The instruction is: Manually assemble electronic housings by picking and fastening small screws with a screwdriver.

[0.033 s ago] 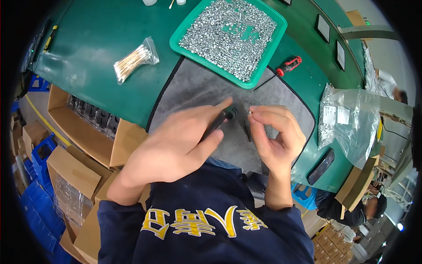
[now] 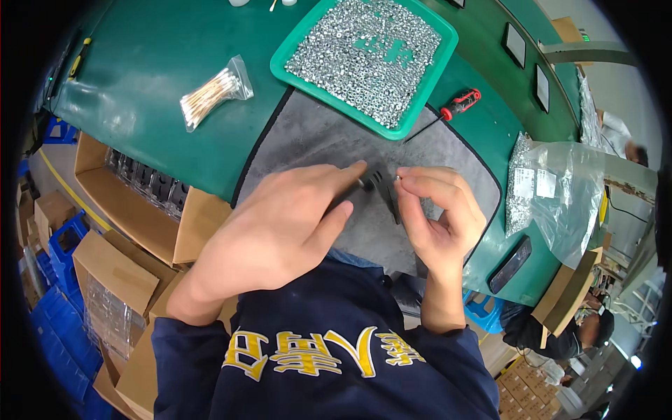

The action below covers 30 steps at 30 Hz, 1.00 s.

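Over the grey mat (image 2: 308,133), my left hand (image 2: 280,224) holds a black forked part (image 2: 383,194), its thumb and forefinger closed on the near side. Much of that part is behind my fingers, so its full shape is hidden. My right hand (image 2: 444,213) pinches a small silvery piece (image 2: 398,178), apparently a metal nut, between thumb and forefinger, just right of the black part. Beyond both hands stands a green tray (image 2: 280,59) spread with many small silvery nuts (image 2: 350,63).
A red-and-black screwdriver (image 2: 460,104) lies right of the tray. To the left is a bag of cotton swabs (image 2: 217,92). A phone (image 2: 511,264) and a clear bag of metal pieces (image 2: 519,189) lie at the right. An open carton (image 2: 133,210) stands by the left table edge.
My left hand has turned slightly, and the black part with it, so its forked end shows more plainly. My right hand has hardly moved.
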### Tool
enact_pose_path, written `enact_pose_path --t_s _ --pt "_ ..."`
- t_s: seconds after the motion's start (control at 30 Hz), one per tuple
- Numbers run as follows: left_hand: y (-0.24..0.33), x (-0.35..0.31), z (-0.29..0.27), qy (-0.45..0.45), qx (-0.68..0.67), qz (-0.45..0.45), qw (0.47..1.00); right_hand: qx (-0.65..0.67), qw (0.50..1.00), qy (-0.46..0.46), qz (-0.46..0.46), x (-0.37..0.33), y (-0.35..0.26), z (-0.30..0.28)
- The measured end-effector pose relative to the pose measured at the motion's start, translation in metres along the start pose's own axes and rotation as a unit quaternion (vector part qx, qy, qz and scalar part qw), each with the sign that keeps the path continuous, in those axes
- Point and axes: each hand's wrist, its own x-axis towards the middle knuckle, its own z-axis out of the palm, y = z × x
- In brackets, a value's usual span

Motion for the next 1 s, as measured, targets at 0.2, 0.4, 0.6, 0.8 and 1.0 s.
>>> enact_pose_path --t_s 0.2,0.4,0.6,0.8,1.0 --pt "0.002 0.01 0.012 0.024 0.38 -0.054 0.923 -0.015 1.0 -0.008 -0.005 -0.004 0.001 0.003" --pt "0.001 0.007 0.019 0.037 0.404 -0.066 0.911 -0.053 0.996 -0.048 -0.049 -0.004 0.007 0.008" --pt "-0.003 0.007 0.016 0.05 0.4 -0.043 0.914 -0.094 0.986 -0.094 -0.098 0.003 0.005 0.008" --pt "-0.004 0.007 0.014 0.047 0.384 -0.041 0.921 -0.08 0.989 -0.109 -0.058 0.006 -0.001 0.007" --pt "-0.004 0.006 0.017 0.056 0.384 -0.037 0.921 -0.014 0.985 -0.077 0.156 0.006 -0.021 0.008"
